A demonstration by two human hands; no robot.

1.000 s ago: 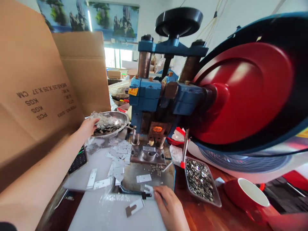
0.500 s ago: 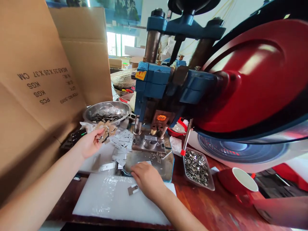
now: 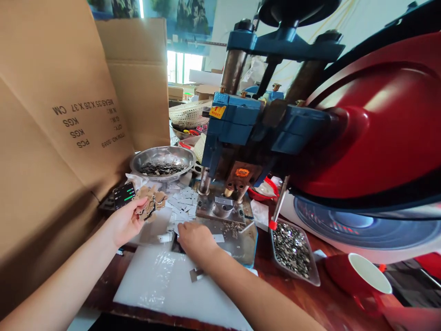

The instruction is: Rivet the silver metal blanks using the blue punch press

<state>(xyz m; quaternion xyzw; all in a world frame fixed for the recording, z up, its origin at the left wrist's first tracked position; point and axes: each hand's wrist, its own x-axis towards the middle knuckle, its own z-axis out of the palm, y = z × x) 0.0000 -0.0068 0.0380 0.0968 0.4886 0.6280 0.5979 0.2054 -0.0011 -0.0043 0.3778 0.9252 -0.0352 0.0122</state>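
Holding a loose bunch of thin brownish pieces (image 3: 155,203), the left hand (image 3: 127,221) reaches out over the surface (image 3: 275,290), its grip closed on them between thumb and fingers, with their uneven edges fanning past the fingertips. That bunch is in front of a shiny metal bowl (image 3: 138,161), well apart from the dark flat scraps (image 3: 161,169) heaped inside it. Just beside the same hand, a dark-screened device (image 3: 123,195) shows lit green markings, and a tall cardboard box (image 3: 138,87) rises behind it. Palm down with fingers bent, the right hand (image 3: 196,240) is at the near left edge of the press base (image 3: 245,248), close to a scattered pile of pale metal plates (image 3: 184,202); its fingertips are partly hidden, so I cannot tell whether its grip has closed on anything. One pale flat plate (image 3: 218,238) shows on the base just past the knuckles. Near the right forearm, a notched plate (image 3: 195,275), partly covered by the arm, lies on a white slab (image 3: 155,282). Beyond both hands stands the blue press (image 3: 237,124), with its big red wheel (image 3: 386,124) on the right. Right of the base, a clear tray (image 3: 314,272) is filled with small shiny parts (image 3: 291,249), and a red mug (image 3: 341,271) stands near it.
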